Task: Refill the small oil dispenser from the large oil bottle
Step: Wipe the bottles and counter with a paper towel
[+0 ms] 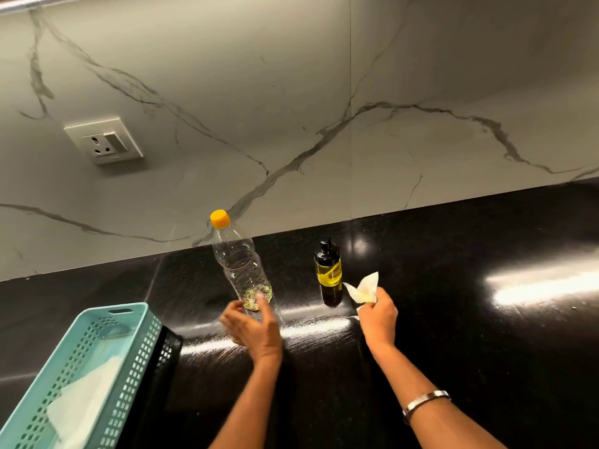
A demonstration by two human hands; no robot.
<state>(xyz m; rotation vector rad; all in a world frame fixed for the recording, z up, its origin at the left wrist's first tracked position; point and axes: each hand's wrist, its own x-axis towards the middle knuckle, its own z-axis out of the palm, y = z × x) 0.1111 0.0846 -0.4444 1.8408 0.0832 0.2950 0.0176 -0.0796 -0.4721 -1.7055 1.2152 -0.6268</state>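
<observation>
Clear plastic, the large oil bottle (241,264) stood capped mid-surface, the left hand (251,328) spread-fingered at its base; a knock could topple it. Just right stood the small oil dispenser (328,270); the right hand (377,314) pinched a tissue (363,288).

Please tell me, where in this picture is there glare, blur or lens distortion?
Head view: strong white glare streaks lie on the glossy black countertop, brightest at right; the left hand near the clear plastic bottle with yellow cap is motion-blurred; the right hand gripping a crumpled white tissue looks sharper; the wide-angle lens bends the counter edge and the marble-patterned wall.
</observation>
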